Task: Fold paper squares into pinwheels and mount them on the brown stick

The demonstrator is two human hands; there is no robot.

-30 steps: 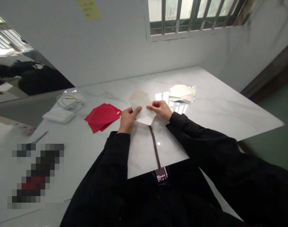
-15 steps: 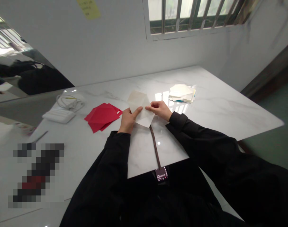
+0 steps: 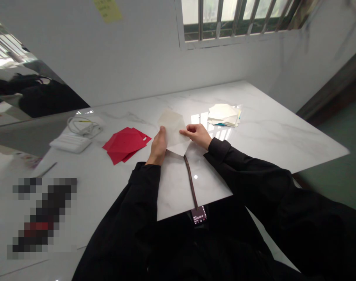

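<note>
A cream paper envelope (image 3: 173, 127) is held up over the near middle of the marble-patterned table. My left hand (image 3: 158, 147) grips its left edge, with the thumb upright along the side and the other fingers hidden behind the paper. At the right edge, my right hand (image 3: 199, 136) pinches the paper between thumb and curled fingers. Below the envelope a thin dark brown strip (image 3: 191, 183) runs down to the table's front edge. Red envelopes (image 3: 125, 144) lie overlapped left of my left hand. A pile of cream envelopes (image 3: 224, 113) sits beyond my right hand, with some blue showing underneath.
A white device (image 3: 70, 143) with a coiled white cable (image 3: 83, 127) rests on the table's left side. A lit phone screen (image 3: 199, 216) shows just below the front edge. Behind the table (image 3: 271, 128) stand a wall and a barred window (image 3: 236, 19).
My left thumb has moved off the envelope's face to its left edge. My right hand keeps its pinch at the right side, nearly unmoved.
</note>
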